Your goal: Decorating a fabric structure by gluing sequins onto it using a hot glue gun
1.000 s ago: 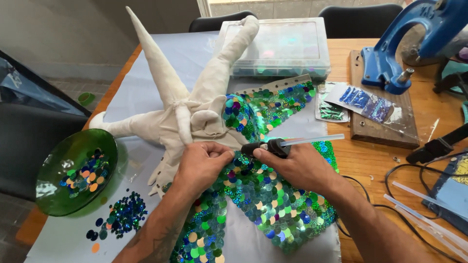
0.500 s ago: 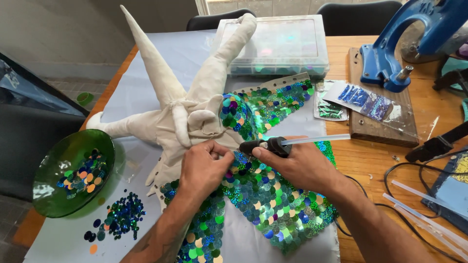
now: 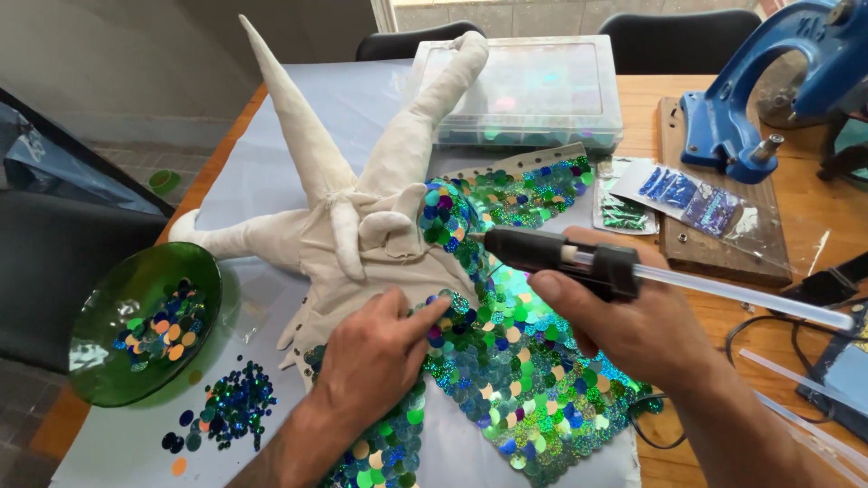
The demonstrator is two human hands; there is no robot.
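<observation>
- Head view: the left hand (image 3: 375, 357) rests palm-down on the cream fabric figure (image 3: 362, 226), fingers close together, index fingertip pressing a sequin at the edge of the sequin covering (image 3: 506, 361). Half a second ago the same hand was bunched in a pinch at that spot; it now lies flatter.
- The right hand (image 3: 633, 316) is wrapped around a black glue gun (image 3: 565, 258), fingers curled tight on its body, a clear glue stick (image 3: 741, 294) projecting from the rear towards the table's right edge. The nozzle now points at the sequins just above the left fingertips, nearer them than before.
- The figure lies mid-table on a pale sheet (image 3: 271, 163), its pointed limbs reaching towards the far edge; position unchanged.
- Green glass dish (image 3: 145, 321) of sequins at the left edge, loose sequins (image 3: 226, 407) beside it: unchanged.
- Clear compartment box (image 3: 533, 90) at the far edge; blue press (image 3: 768, 99) at the far right corner.
</observation>
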